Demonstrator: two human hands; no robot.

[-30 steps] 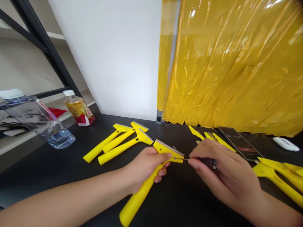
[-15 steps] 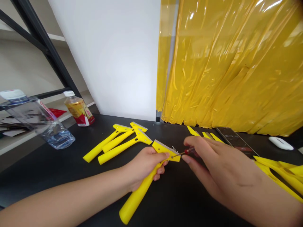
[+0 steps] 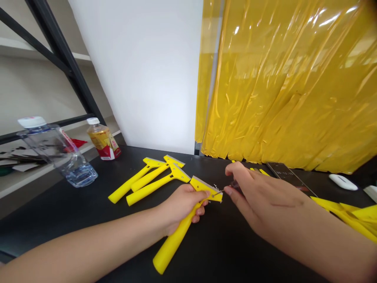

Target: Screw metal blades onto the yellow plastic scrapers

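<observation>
left hand [image 3: 184,201] clasps yellow scraper [image 3: 180,233], right hand [image 3: 266,202] pinches screwdriver [image 3: 236,186].

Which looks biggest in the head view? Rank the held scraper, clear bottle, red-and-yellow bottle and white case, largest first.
1. Clear bottle and held scraper: unsure, since the left hand covers part of the scraper
2. Red-and-yellow bottle
3. White case

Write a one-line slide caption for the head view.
The left hand grips a yellow scraper while the right hand holds a screwdriver at its screw; three similar scrapers lie nearby.
</observation>
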